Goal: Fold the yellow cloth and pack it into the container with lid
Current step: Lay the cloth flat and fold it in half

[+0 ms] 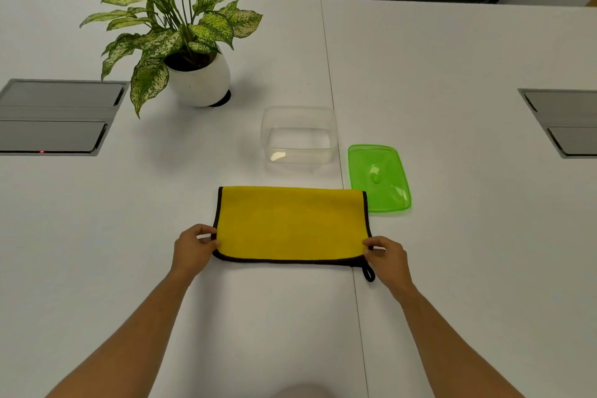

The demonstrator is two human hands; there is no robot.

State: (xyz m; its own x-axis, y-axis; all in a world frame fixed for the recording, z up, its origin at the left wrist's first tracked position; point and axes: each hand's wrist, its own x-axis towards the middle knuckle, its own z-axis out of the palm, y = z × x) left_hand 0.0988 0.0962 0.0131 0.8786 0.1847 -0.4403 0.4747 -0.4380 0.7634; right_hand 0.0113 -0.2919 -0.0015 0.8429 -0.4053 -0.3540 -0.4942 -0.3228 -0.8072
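The yellow cloth [290, 224] with a dark border lies folded in half on the white table, its fold at the far edge and a small hanging loop at its near right corner. My left hand [193, 249] pinches the cloth's near left corner. My right hand [386, 255] pinches the near right corner. Beyond the cloth stands the clear plastic container [298, 136], uncovered, with nothing inside. Its green lid [379, 178] lies flat on the table to the container's right, close to the cloth's far right corner.
A potted plant [197, 74] in a white pot stands at the back left. Grey cable hatches are set into the table at the far left [55, 116] and far right [565, 121]. Dark chairs line the far edge.
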